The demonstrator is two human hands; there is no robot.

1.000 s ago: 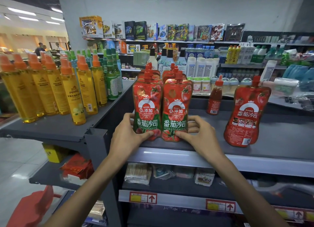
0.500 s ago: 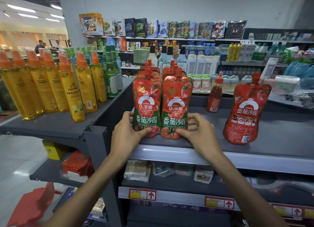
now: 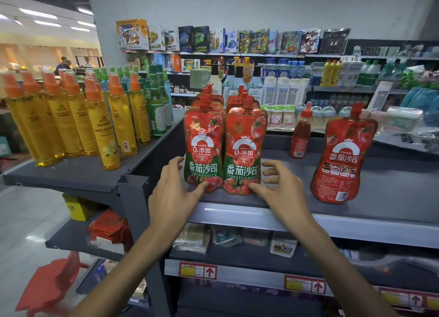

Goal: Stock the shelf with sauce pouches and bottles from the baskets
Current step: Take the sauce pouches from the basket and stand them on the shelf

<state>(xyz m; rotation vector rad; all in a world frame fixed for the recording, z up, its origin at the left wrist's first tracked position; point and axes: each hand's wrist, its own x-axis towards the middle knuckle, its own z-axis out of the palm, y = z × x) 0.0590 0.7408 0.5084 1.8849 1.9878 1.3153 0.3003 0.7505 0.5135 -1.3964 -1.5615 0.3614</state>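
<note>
1. The left tomato sauce pouch [image 3: 204, 150] and the right tomato sauce pouch [image 3: 244, 155] stand upright, touching, near the front edge of the grey top shelf [image 3: 392, 186].
2. Behind them stand rear pouches [image 3: 209, 100] in two rows.
3. The left hand [image 3: 175, 193] is at 7 o'clock from the left tomato sauce pouch. Its fingers are spread and relaxed, and the thumb tip touches the pouch's lower front.
4. The right hand [image 3: 278, 190] is at 5 o'clock from the right tomato sauce pouch. Its thumb tip touches the bottom, and the other fingers are loosely bent beside it.
5. The hands are apart and grip nothing.
6. At 3 o'clock, well apart, a single pouch [image 3: 342, 160] stands alone, and at 2 o'clock stands a small red sauce bottle [image 3: 299, 136].
7. At 9 o'clock, yellow spray bottles [image 3: 104, 131] stand on the neighbouring shelf [image 3: 78, 171].
</note>
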